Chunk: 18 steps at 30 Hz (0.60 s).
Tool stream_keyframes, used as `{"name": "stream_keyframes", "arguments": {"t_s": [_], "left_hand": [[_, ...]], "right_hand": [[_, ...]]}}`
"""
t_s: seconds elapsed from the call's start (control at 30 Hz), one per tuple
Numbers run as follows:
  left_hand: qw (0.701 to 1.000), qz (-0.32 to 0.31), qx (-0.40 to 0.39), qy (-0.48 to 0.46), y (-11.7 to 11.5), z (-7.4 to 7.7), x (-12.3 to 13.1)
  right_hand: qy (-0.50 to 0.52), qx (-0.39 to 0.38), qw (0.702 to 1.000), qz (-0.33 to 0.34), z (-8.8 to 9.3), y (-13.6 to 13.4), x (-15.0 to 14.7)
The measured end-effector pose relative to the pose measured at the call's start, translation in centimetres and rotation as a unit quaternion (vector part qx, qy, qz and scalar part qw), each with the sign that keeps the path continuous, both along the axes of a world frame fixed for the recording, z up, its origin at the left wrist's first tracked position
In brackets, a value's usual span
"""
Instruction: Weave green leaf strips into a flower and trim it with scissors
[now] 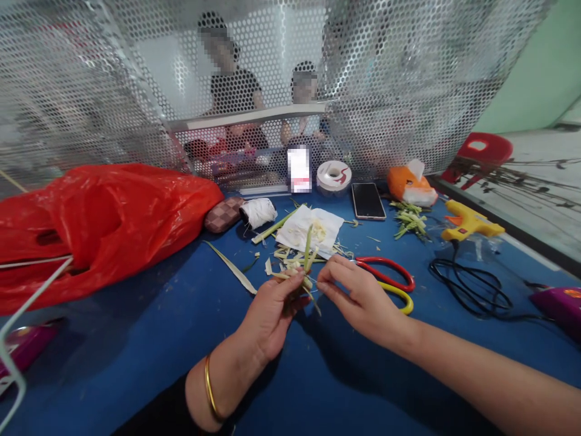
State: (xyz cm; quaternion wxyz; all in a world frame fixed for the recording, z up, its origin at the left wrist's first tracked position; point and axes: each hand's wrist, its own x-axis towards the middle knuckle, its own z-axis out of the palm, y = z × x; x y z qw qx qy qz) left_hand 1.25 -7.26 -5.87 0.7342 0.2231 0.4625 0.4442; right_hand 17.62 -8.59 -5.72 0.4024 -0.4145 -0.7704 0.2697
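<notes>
My left hand point(267, 312), with a gold bangle on its wrist, grips a small bundle of pale green and whitish leaf strips point(307, 248). One longer green strip sticks up from the bundle. Close by on the right, my right hand point(363, 298) pinches a thin pale strand at the bundle's side; its far end is too fine to follow. Partly under my right hand lie scissors with one red and one yellow handle point(411, 284). Beyond the bundle, a white tissue point(331, 227) carries yellowish scraps. A long leaf strip point(233, 267) rests left of my left hand.
On the blue table point(149, 339) are a red plastic bag point(145, 206), a white thread spool point(258, 212), a ribbon roll point(325, 181), a phone point(368, 201), cut stems point(411, 219) and a corded yellow glue gun point(474, 224). Behind a perforated screen point(385, 91) are two people.
</notes>
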Motion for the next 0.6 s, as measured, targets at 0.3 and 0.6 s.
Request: {"name": "stream_keyframes", "arguments": {"t_s": [0.3, 0.6], "left_hand": [[0.993, 0.01, 0.09, 0.081, -0.33, -0.55, 0.6], [0.965, -0.08, 0.172, 0.18, -0.63, -0.3, 0.73]], "right_hand": [[0.128, -0.206, 0.97, 0.024, 0.3, -0.36, -0.63], [0.334, -0.364, 0.869, -0.009, 0.31, -0.06, -0.78]]}}
